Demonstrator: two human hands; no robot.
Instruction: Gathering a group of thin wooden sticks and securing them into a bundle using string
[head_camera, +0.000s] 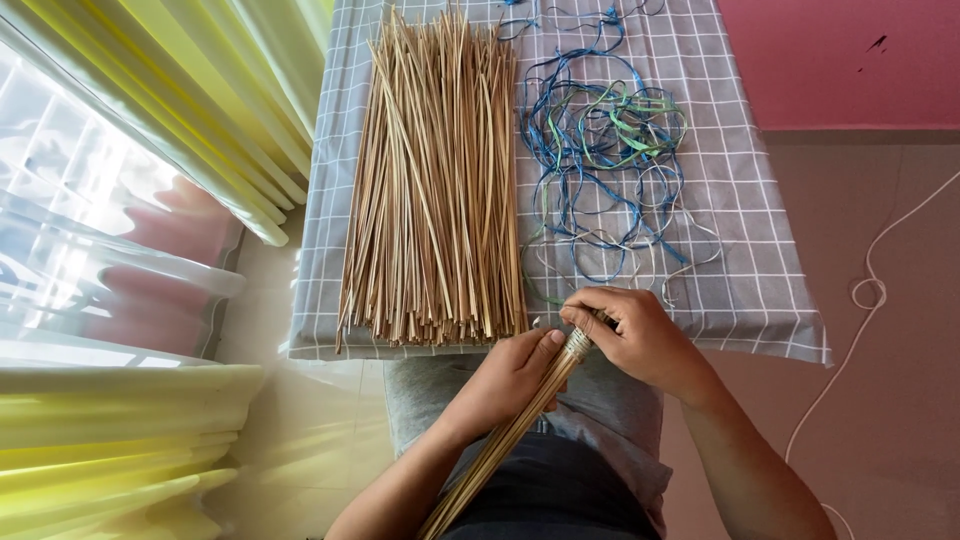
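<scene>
A bound stick bundle (520, 420) is gripped by both closed hands, left hand (510, 380) and right hand (640, 340), before a checked cloth (750, 270) on a pink floor (900, 380).

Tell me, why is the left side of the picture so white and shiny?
In the head view, daylight through the yellow curtain washes out the clear plastic bins; the stick pile, the cords and both hands, left hand and right hand, stay sharp and evenly lit.

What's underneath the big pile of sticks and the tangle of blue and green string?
A grey checked cloth lies under both the pile of sticks and the tangle of string. Whatever is beneath the cloth is covered and cannot be seen.
</scene>
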